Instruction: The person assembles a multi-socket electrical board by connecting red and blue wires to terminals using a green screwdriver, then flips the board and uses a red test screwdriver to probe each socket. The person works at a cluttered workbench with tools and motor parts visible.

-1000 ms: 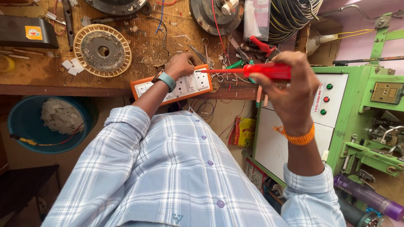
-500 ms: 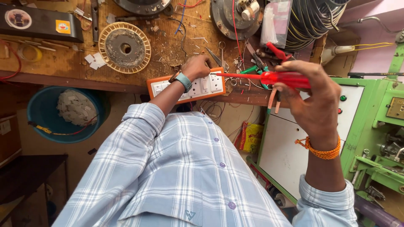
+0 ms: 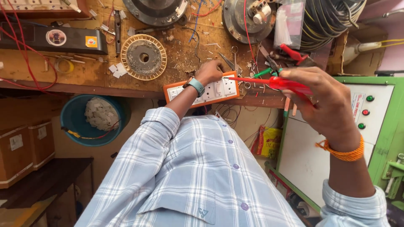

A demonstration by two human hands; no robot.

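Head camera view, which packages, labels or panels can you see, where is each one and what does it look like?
Cardboard boxes: far left, brown, white labels.
Black box: on the bench, long, with round and orange stickers.
Plastic bag: top, clear.
Yellow packet: under the bench, red print.
Control panel: right, white, green frame, coloured buttons.

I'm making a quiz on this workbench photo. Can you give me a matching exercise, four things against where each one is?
Things:
1. red probe
2. orange switchboard
3. blue tub
4. ribbed rotor disc

Places:
A. below the bench edge
B. lying on the benchtop
C. under the left hand
D. in the right hand

Pairs: 1-D, 2-C, 3-A, 4-B
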